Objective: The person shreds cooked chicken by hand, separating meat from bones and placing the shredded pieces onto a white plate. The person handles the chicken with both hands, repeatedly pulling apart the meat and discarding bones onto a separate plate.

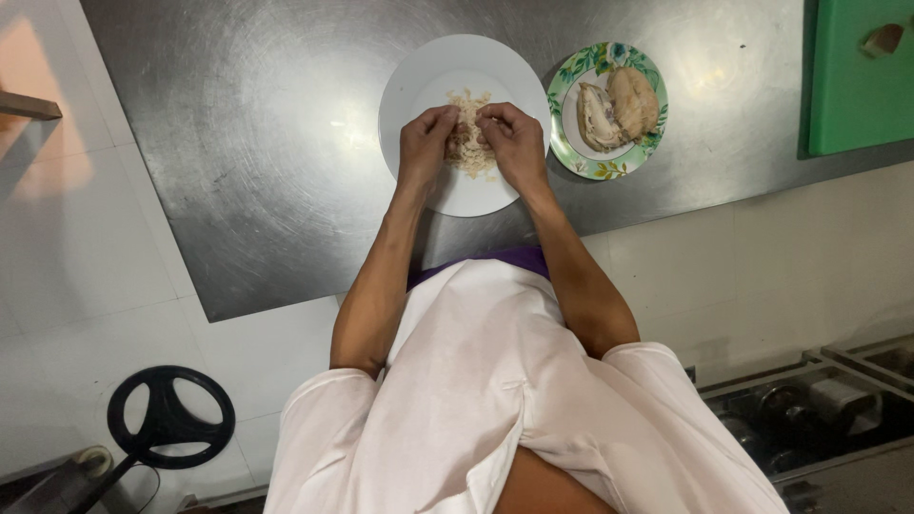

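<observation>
1. Both of my hands pinched the same clump of shredded chicken (470,143), fingers curled in and closed on it from either side, with no open gap that I could see between fingertips and meat.
2. My left hand (425,145) gripped the clump's left edge, and my right hand (514,143) gripped its right edge; the knuckles of the two nearly met over the middle.
3. That clump sat over the white plate (433,76), near its centre and a little toward my body, and I could not tell whether it rested on the plate or was lifted just clear.
4. Its long axis ran away from me, from the loose shreds at the far end down to the part hidden between my palms, so my hands lay across it, one on each flank.
5. Neither hand was nearer the meat; both touched it alike.
6. Just beside the white plate, on my right-hand side, stood a floral-rimmed plate (571,152) carrying two larger whole chicken pieces (619,107), closer to my right hand than to my left.
7. Both plates stood on a steel counter (248,143), with a green cutting board (857,95) well apart at the far right edge.
</observation>
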